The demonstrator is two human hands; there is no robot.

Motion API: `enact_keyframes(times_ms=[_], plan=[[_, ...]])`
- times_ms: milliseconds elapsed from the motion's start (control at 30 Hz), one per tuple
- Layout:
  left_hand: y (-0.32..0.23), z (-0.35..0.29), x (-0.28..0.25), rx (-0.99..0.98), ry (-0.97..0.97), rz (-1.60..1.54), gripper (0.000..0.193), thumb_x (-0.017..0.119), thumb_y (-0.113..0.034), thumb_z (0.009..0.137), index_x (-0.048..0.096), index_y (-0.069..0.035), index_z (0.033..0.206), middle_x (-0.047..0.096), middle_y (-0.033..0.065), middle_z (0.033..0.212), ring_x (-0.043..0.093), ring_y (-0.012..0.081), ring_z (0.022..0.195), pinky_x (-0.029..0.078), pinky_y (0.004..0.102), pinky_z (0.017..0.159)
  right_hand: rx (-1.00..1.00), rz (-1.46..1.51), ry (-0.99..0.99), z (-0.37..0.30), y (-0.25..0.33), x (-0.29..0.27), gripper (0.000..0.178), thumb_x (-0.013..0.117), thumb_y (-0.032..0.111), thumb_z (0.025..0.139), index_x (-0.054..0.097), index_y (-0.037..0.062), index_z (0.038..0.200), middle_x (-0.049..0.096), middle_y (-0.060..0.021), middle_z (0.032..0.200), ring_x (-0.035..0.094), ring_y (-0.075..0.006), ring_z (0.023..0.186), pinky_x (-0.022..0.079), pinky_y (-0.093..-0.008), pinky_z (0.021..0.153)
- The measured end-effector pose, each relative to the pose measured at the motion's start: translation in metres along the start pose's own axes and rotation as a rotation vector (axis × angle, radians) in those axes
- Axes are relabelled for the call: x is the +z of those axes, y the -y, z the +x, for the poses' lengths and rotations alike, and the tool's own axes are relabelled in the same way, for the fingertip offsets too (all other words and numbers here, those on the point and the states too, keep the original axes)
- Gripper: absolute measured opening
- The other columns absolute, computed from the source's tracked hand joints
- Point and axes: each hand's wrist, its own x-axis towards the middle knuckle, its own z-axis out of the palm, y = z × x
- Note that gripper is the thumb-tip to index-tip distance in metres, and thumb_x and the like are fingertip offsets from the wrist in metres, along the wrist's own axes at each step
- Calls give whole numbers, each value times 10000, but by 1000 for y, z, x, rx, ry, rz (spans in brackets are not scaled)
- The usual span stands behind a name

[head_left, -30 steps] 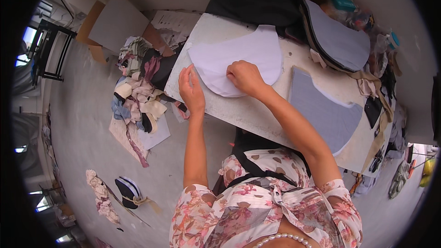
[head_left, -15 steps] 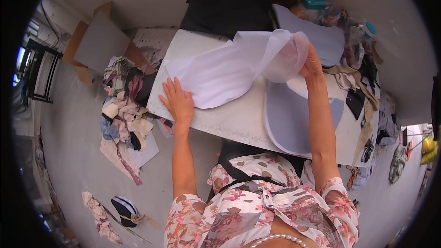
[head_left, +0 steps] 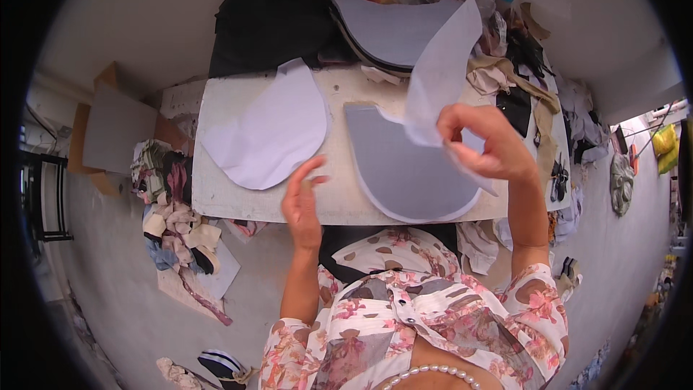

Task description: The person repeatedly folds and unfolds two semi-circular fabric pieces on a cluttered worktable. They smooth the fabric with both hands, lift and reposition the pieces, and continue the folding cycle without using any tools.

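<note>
My right hand pinches a thin, see-through white sheet, which hangs raised and curled above the right half of the table. Under it lies a rounded grey panel with a white edge. My left hand is just over the table's near edge, fingers apart, holding nothing. Close beyond that hand, a white rounded fabric piece lies flat on the left of the table.
The white table carries folded black cloth and a stack of grey panels at the back. Fabric strips lie along its right side. Scrap cloth is heaped at the left, near a cardboard box.
The thin sheet has come away from the white piece and moved right, over the grey panel. My left hand has lifted off the white piece and moved right. The view has shifted.
</note>
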Motion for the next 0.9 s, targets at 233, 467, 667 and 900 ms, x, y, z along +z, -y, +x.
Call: enact_keyframes(times_ms=[233,467,667,900], plan=[[-4,26,27,-380,517,-402,997,592,-681,792,317,38,1426,537,207,1301,506,259,1235,447,381,973,-103,-355,173,-31,-32,90,107,580,117,759,506,49,797,576,-105,724,584,-327,636,459,-434,586],[-17,31,33,-148,192,187,178,658,-97,879,693,11,1016,702,88,823,630,126,700,458,246,577,-207,-383,-65,-26,-20,83,324,681,153,735,583,70,1033,624,-83,967,592,-295,979,448,-447,882],[-46,27,38,317,267,470,132,657,-64,873,699,35,949,689,81,764,605,116,627,433,225,543,-13,-415,176,-21,-83,38,457,729,143,705,582,101,1136,615,-64,1007,557,-251,1059,273,-516,1104],[-51,18,17,-228,131,8,146,622,-93,913,677,35,960,650,55,710,584,108,573,441,228,504,229,-24,-146,-110,-68,-9,197,760,91,702,618,48,832,618,-17,776,619,-173,763,418,-424,966]])
